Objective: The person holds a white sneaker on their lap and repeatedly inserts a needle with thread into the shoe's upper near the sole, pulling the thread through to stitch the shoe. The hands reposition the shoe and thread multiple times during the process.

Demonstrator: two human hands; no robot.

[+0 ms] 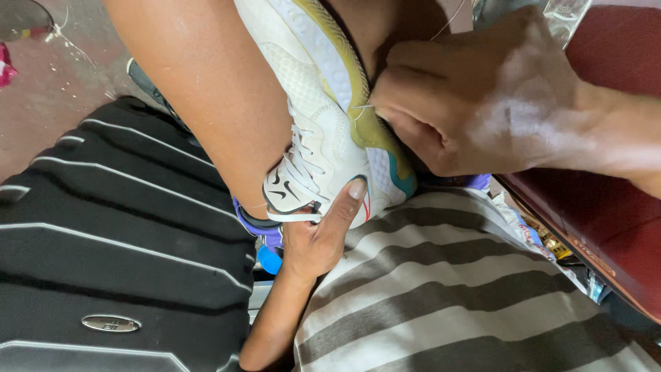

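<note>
A white sneaker [323,131] with white laces and a yellowed sole edge lies tilted against my bare leg [206,89]. My left hand [313,241] comes up from below and grips the shoe's toe end, thumb pressed on the upper. My right hand [482,96] is a closed fist at the sole edge, at the upper right. Its fingers pinch a thin pale thread [361,107] that runs out of the seam between sole and upper. Whether a needle is in the fingers is hidden.
A black hard case [103,227] with thin white lines and a metal badge fills the left. A grey-and-white striped cloth [447,296] covers my lap. A dark red padded surface [606,207] lies at the right, small clutter beside it. Bare dusty floor [48,89] is at top left.
</note>
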